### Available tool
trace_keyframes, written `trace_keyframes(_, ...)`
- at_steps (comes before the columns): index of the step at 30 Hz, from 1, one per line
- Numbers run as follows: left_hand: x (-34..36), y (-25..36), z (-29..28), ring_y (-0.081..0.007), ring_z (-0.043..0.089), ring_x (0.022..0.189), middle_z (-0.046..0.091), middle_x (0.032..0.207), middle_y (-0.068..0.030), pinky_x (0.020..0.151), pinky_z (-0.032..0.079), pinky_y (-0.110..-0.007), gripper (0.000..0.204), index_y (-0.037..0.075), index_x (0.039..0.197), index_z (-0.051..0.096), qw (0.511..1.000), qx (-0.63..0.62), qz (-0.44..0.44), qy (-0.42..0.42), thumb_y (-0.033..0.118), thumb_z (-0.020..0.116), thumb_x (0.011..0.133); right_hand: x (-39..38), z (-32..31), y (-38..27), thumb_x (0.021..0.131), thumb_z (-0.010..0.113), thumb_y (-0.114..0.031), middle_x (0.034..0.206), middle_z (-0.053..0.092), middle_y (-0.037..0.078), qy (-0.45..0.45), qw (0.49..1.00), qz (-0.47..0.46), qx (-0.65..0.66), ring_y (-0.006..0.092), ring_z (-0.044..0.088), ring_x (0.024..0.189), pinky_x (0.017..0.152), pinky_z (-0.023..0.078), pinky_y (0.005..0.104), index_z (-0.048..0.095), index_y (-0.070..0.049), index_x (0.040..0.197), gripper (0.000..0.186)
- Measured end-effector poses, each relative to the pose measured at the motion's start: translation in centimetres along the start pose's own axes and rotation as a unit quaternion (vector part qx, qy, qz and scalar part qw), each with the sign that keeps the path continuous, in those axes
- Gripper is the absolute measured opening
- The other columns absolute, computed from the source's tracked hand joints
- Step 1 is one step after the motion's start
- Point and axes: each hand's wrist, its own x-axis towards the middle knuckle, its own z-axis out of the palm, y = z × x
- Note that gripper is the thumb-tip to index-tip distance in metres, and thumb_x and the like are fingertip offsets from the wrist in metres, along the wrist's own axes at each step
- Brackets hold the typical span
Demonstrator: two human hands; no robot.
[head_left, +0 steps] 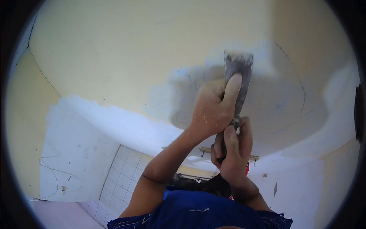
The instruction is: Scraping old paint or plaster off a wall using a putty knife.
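A scraper (247, 70) with a broad, dark flat blade is pressed edge-up against the cream-painted wall (152, 42). Pale residue speckles its blade. My left hand (214, 107) is closed round the blade's lower part, its thumb lying flat along the metal. Below it, my right hand (235, 152) grips the scraper's handle, which the fingers mostly hide. Around the blade the wall shows a whitish, scraped-looking patch (160, 97), partly under my shadow. Whitish dust clings to my left hand.
A thin dark crack (304, 91) runs down the wall at right. Lower down are a wooden hook rail (254, 157), white tiles (124, 171), and a wall socket (63, 189) with a loose white cable (56, 175). A dark object (359, 114) juts in at the right edge.
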Motion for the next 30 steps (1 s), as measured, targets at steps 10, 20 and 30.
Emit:
trace_keyframes(10,-1.3,-2.0,-1.1,-0.0056,0.034,0.052,0.040,0.052,0.0025,0.044,0.030,-0.030,0.047,0.001,0.062,0.046,0.999,0.029,-0.037,0.006,0.029,0.051,0.100,-0.3,-0.2,2.8,0.103,0.040,-0.021,0.059,0.042,0.001,0.017,1.000,0.008,-0.001,0.0034,0.029,0.039,0.032,0.027,0.0199,0.037,-0.006,0.104,0.015)
trace_keyframes(20,-0.1,-0.9,-0.7,-0.0012,0.034,0.055,0.042,0.057,0.0089,0.045,0.027,-0.025,0.047,0.005,0.063,0.048,0.999,0.025,0.026,0.023,0.030,0.050,0.102,0.6,0.2,1.3,0.103,0.038,-0.019,0.060,0.042,0.000,-0.006,1.000,-0.012,-0.014,0.0034,0.030,0.041,0.032,0.028,0.0201,0.035,-0.007,0.102,0.012)
trace_keyframes(30,0.0,0.2,-1.1,-0.0009,0.034,0.055,0.041,0.056,0.0086,0.045,0.026,-0.025,0.047,0.005,0.062,0.047,1.000,-0.014,0.013,0.011,0.029,0.049,0.102,0.7,0.2,-0.3,0.104,0.039,-0.019,0.057,0.044,0.000,-0.031,0.998,0.056,0.001,0.0033,0.034,0.043,0.039,0.028,0.0208,0.032,-0.008,0.103,0.013)
